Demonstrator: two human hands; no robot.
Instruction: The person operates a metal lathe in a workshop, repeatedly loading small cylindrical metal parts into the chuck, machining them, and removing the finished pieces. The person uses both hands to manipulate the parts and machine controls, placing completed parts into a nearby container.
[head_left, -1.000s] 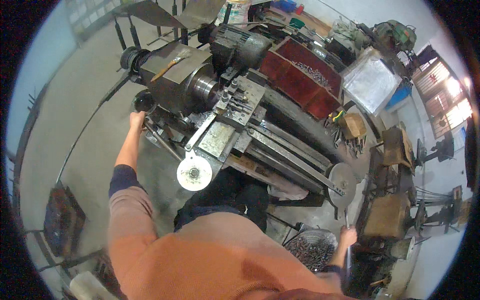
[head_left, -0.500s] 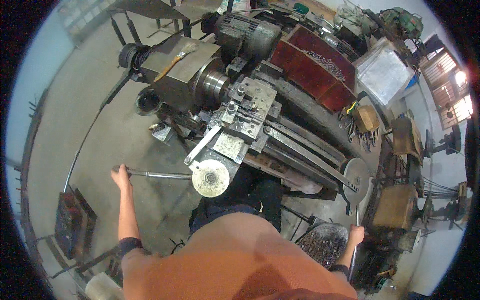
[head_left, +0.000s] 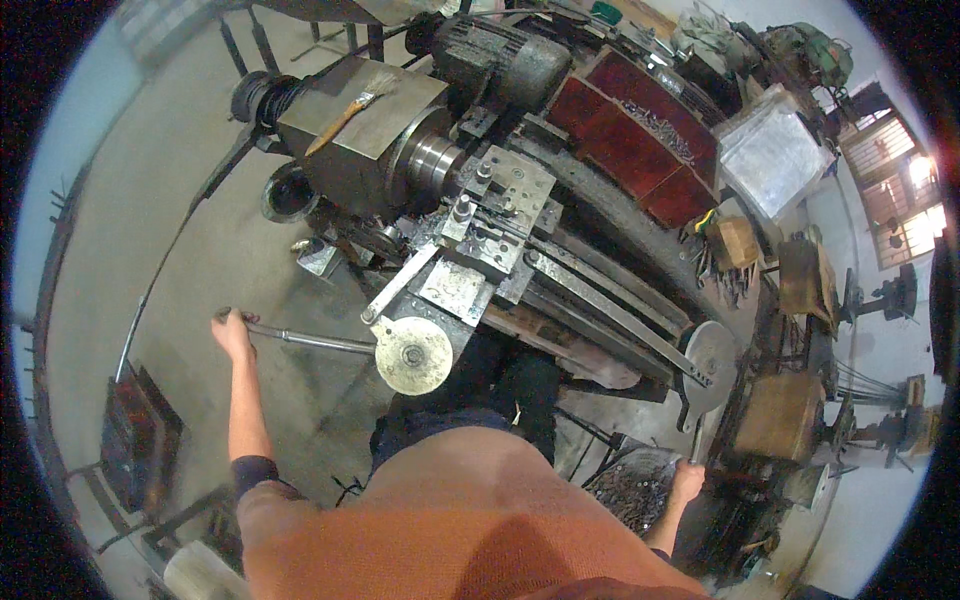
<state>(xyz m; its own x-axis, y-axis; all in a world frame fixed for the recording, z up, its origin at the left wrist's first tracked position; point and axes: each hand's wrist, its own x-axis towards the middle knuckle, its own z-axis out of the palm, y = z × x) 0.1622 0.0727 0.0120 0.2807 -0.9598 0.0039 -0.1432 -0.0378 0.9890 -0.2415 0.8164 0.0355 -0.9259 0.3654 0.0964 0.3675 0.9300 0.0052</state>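
Note:
My left hand (head_left: 233, 334) is closed round the outer end of a metal lever (head_left: 318, 341). This lever runs to a pale round disc (head_left: 414, 356) at the front of a lathe's cross slide (head_left: 487, 247). At the lower right my right hand (head_left: 686, 482) is wrapped round a second metal lever (head_left: 698, 438), which hangs below a grey disc (head_left: 712, 355) at the end of the bed. Between the two discs lie the slide's blocks and a long flat bar (head_left: 610, 307). The bright stepped chuck (head_left: 433, 165) sits just behind the slide.
A wooden-handled brush (head_left: 345, 118) lies on the headstock. Behind the bed stand a motor (head_left: 505, 65) and a dark red box (head_left: 635, 140) with small metal parts. Beside my right hand is a pan of small metal pieces (head_left: 632, 482). Hand tools and a wooden block (head_left: 733, 242) lie at the right.
My left hand has moved a little up and left with its lever. The right hand's lever has swung slightly left. The whole view has shifted a little.

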